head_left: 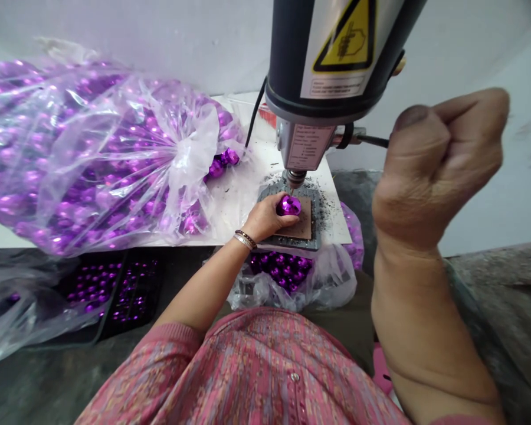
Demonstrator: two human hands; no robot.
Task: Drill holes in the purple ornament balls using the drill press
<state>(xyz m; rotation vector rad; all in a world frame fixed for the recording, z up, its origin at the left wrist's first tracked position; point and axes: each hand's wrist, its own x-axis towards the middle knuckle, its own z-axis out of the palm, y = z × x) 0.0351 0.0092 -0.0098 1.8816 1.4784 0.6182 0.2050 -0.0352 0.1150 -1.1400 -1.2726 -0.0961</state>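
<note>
My left hand (268,216) grips a shiny purple ball (291,205) between thumb and fingers, over a brown board (303,227) on the grey base of a drill press (312,115). Right above the ball is the thin drill bit (292,192); whether the two touch I cannot tell. Raised at the right, my right hand (425,165) is closed round the end of the press's black lever (374,140). Its fingers hide the lever's tip.
A tied clear bag (115,153) full of purple balls lies on the white table (248,171) at left. Loose balls (223,162) sit beside it. Below the table edge hangs an open bag (327,283) of more balls. Dark shavings surround the base. Trays of purple pieces (115,289) stand lower left.
</note>
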